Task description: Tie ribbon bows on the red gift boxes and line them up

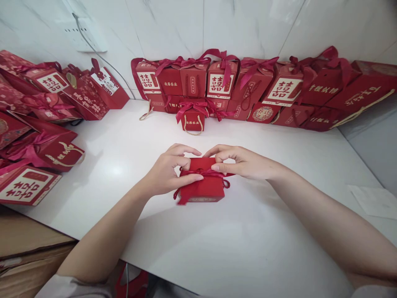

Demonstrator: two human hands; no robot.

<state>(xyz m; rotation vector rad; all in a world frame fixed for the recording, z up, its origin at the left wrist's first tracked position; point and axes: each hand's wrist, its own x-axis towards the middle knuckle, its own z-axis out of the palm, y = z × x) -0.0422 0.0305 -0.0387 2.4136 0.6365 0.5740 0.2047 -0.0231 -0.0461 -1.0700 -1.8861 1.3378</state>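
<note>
From my end, the red box [203,189] sits mid-surface [248,236], between both hands, nearer than the far row. My right hand [243,163] has thumb and a bent finger nearly together, apparently on the ribbon [207,173] across the box top. My left hand [166,169] is half curled, its thumb along the ribbon; I cannot tell whether it grips.

I judge the bow could slip or sit crooked if one side is pulled harder; too firm a press might crease the top, and a cord loop [226,183] could snag in the knot.

Counting: two hands, one box in work, two cord loops at its sides, one small box [192,123] before the far row [285,87]. That row stacks two tiers, roughly eight across; the left pile [26,186] overlaps too much to count.
</note>
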